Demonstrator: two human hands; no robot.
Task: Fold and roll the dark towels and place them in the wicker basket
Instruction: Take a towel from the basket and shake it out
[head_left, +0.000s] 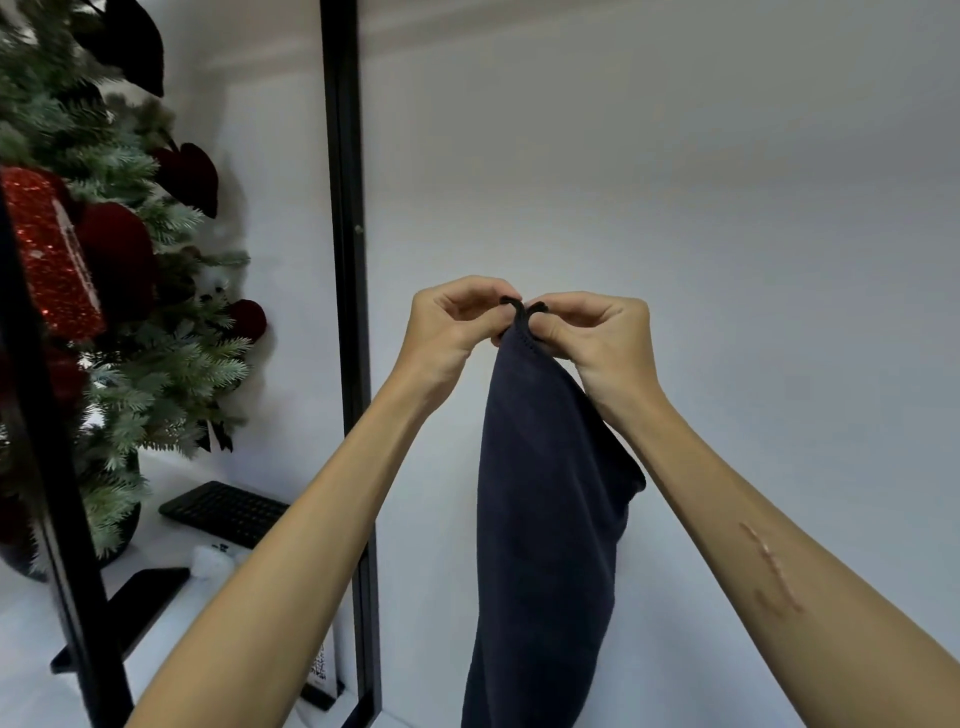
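A dark navy towel (545, 519) hangs straight down in front of me, doubled lengthwise, its lower end running out of the bottom of the view. My left hand (457, 322) and my right hand (597, 338) are raised side by side at chest height, and each pinches the towel's top edge between thumb and curled fingers. The two pinch points touch at the top of the towel. No wicker basket is in view.
A plain white wall fills the right side. A black vertical frame post (345, 312) stands just left of my arms. Beyond it are a decorated Christmas tree (104, 260), a black keyboard (223, 512) and a monitor stand (130, 613) on a white desk.
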